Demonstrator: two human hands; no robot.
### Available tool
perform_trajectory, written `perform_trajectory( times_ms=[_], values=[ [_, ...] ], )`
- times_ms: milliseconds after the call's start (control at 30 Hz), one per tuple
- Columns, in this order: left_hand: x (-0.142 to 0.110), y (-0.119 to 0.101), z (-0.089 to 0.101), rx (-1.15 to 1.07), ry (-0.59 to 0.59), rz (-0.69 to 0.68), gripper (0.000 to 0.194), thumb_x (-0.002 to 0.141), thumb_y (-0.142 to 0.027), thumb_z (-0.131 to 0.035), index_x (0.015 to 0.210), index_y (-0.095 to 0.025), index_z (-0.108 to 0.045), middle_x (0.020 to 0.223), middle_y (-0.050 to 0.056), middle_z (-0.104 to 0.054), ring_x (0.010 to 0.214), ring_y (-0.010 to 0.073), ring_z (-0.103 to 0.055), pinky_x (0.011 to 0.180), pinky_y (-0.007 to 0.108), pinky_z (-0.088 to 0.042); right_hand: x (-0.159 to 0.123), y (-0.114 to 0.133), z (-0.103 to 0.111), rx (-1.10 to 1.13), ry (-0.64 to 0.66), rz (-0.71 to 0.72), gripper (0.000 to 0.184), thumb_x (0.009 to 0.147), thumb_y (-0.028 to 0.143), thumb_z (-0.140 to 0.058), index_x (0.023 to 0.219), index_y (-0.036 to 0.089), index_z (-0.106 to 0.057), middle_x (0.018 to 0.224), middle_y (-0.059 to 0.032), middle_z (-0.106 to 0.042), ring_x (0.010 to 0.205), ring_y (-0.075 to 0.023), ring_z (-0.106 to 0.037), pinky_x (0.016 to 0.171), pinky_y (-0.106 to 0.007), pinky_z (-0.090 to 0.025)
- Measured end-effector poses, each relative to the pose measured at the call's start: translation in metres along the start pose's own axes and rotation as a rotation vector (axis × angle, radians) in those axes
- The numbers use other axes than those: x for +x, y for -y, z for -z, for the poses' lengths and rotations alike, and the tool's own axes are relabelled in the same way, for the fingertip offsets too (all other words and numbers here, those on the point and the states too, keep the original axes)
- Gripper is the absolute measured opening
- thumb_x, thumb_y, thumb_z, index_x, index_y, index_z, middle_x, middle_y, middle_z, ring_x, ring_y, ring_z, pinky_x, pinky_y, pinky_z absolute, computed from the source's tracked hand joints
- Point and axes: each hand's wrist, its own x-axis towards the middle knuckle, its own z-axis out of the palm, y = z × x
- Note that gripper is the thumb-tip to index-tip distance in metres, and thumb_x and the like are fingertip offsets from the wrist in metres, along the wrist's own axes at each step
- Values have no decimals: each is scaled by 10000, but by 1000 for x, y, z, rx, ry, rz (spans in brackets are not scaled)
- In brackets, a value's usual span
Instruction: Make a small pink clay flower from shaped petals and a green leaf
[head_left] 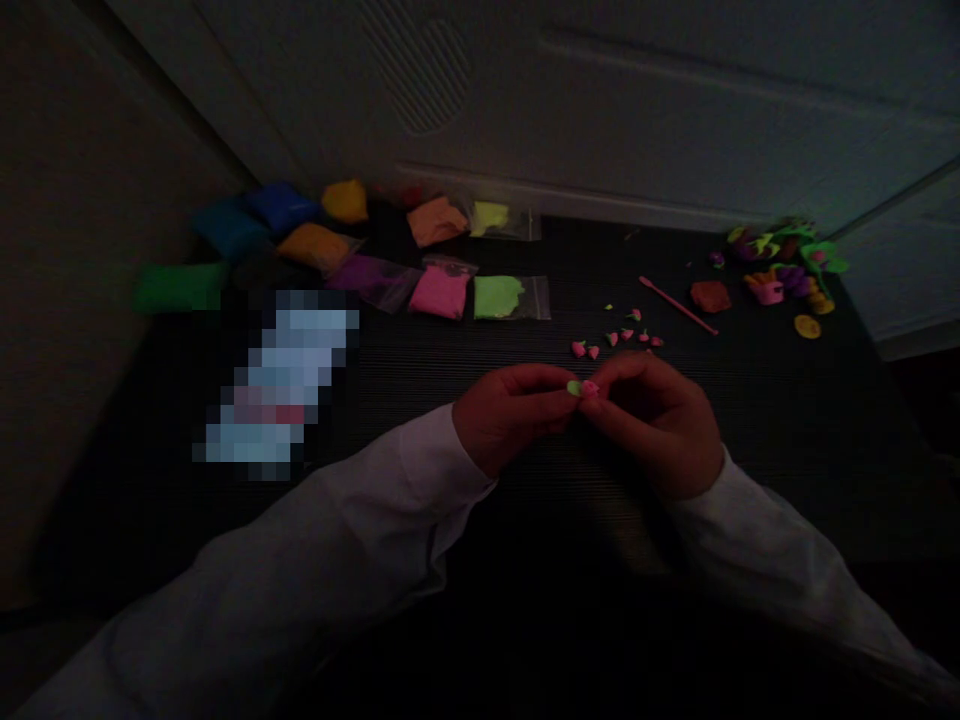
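Over the middle of a dark table (750,420), my left hand (510,415) and my right hand (660,420) meet fingertip to fingertip. Between them they pinch a tiny clay piece (583,388), green on the left and pink on the right. Both hands have their fingers curled closed around it. Just beyond the hands lie several small pink clay bits (615,340) on the table. White sleeves cover both forearms.
Several bags of coloured clay (439,292) lie at the back left, among them a green one (501,297) and a blue one (281,205). A pink stick tool (679,306), a red lump (709,296) and finished clay figures (784,262) sit at the back right. A blurred-out item (281,385) lies left.
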Motion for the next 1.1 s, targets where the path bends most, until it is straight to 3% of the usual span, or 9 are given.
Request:
perform_trajectory(
  times_ms=[267, 533, 667, 867, 1000, 1100],
  values=[
    [-2, -1, -1, 28, 16, -2, 163, 545, -204, -701, 680, -147, -630, 625, -17, -559, 585, 61, -480, 604, 234, -359, -1, 2, 1, -19, -25, 37, 116, 667, 211, -630, 769, 229, -577, 679, 22, -552, 647, -103, -512, 590, -259, -413],
    [0, -2, -1, 70, -57, -102, 156, 550, -194, -687, 684, -150, -621, 624, -23, -570, 579, 57, -480, 581, 222, -349, 10, -10, 1, 520, -38, -240, 136, 634, 294, -640, 740, 246, -569, 563, 68, -476, 521, -67, -454, 509, -241, -399],
    [2, -3, 2, 133, -103, -151, 160, 564, -233, -677, 669, -139, -599, 602, -22, -564, 546, 54, -461, 566, 224, -343, 12, -9, 1, 623, -17, -384, 168, 586, 266, -666, 710, 226, -560, 592, 56, -500, 534, -72, -468, 475, -229, -392],
    [2, -4, 4, 158, -80, -131, 156, 603, -258, -651, 685, -139, -591, 614, -20, -558, 577, 63, -493, 562, 213, -347, 12, -12, 5, 724, 81, -514, 118, 657, 250, -616, 757, 222, -559, 728, 32, -578, 600, -66, -533, 516, -217, -440],
    [1, -5, 3, 207, -99, -174, 170, 604, -273, -646, 699, -142, -594, 609, -22, -550, 544, 59, -471, 540, 214, -336, 11, -13, 3, 665, 97, -502, 133, 627, 257, -650, 732, 209, -583, 624, 47, -565, 537, -59, -518, 490, -209, -427],
    [0, -7, 3, 289, -83, -217, 163, 617, -274, -639, 723, -154, -606, 611, -28, -553, 541, 56, -460, 537, 212, -330, 8, -10, 0, 447, 51, -375, 132, 620, 233, -664, 734, 210, -602, 590, 52, -578, 534, -59, -523, 521, -213, -432]
  ],
)
